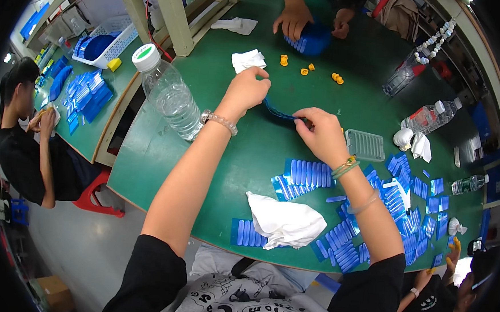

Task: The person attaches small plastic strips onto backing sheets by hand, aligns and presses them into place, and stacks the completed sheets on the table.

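Between my two hands stretches a thin dark-blue sheet (279, 112), seen nearly edge-on and sagging in the middle. My left hand (249, 91) grips its left end, the fingers mostly turned away from view. The right end is pinched between thumb and fingers of my right hand (322, 130). Below them on the green table (214, 179) lie sheets of blue ridged strips (310, 174). A crumpled white cloth (285, 218) partly covers another strip sheet (245, 232). Beside my right wrist sits a clear ribbed plastic box (365, 145).
A large water bottle (170, 97) stands by my left forearm. Yellow finger cots (305, 71) and a white cloth (248, 60) lie farther back. Across the table, another person's hand (294, 20) holds blue sheets. Many strip pieces (398, 205) spread at right, near lying bottles (427, 118).
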`<action>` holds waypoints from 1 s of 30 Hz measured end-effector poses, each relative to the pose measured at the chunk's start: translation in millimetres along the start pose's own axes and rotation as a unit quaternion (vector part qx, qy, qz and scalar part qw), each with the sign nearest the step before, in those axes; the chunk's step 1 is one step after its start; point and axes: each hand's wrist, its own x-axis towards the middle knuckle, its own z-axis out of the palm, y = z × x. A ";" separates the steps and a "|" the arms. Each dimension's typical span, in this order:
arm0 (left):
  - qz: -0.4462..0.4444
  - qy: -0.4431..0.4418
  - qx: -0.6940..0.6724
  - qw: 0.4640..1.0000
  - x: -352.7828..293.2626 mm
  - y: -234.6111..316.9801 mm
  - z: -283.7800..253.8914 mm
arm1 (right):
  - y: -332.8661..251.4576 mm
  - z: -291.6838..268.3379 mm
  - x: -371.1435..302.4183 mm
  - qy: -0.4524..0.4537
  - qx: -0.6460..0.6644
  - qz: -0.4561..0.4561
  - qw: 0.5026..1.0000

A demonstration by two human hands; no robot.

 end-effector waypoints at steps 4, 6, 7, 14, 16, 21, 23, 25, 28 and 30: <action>-0.036 -0.055 0.043 0.997 -9.9 12.0 1.8 | 8.9 -2.8 -2.7 0.003 0.128 0.100 0.987; -0.022 -0.062 0.058 0.996 -10.2 8.5 3.7 | 13.1 -3.8 -5.5 0.008 0.129 0.103 0.986; -0.007 -0.067 0.071 0.995 -10.1 6.8 3.3 | 15.0 -5.5 -6.9 0.011 0.129 0.104 0.986; 0.101 -0.142 -0.002 0.985 -36.2 -9.6 0.1 | 23.3 -9.8 -15.8 0.041 0.097 0.077 0.991; 0.148 -0.155 0.042 0.976 -46.3 1.1 3.5 | 31.3 -17.4 -26.0 0.064 0.079 0.046 0.994; 0.140 -0.234 0.061 0.960 -67.0 49.2 31.6 | 25.9 -73.5 -74.5 0.079 0.101 0.133 0.983; 0.174 -0.253 0.048 0.951 -74.0 67.1 61.0 | 33.8 -101.0 -107.9 0.100 0.136 0.156 0.973; 0.215 -0.265 0.031 0.940 -85.5 86.4 90.4 | 42.1 -122.7 -143.7 0.123 0.141 0.179 0.966; 0.249 -0.299 0.035 0.920 -95.4 98.7 129.6 | 44.4 -145.4 -188.9 0.153 0.139 0.206 0.956; 0.255 -0.302 0.045 0.917 -104.3 104.7 144.0 | 39.5 -154.8 -204.8 0.136 0.101 0.230 0.958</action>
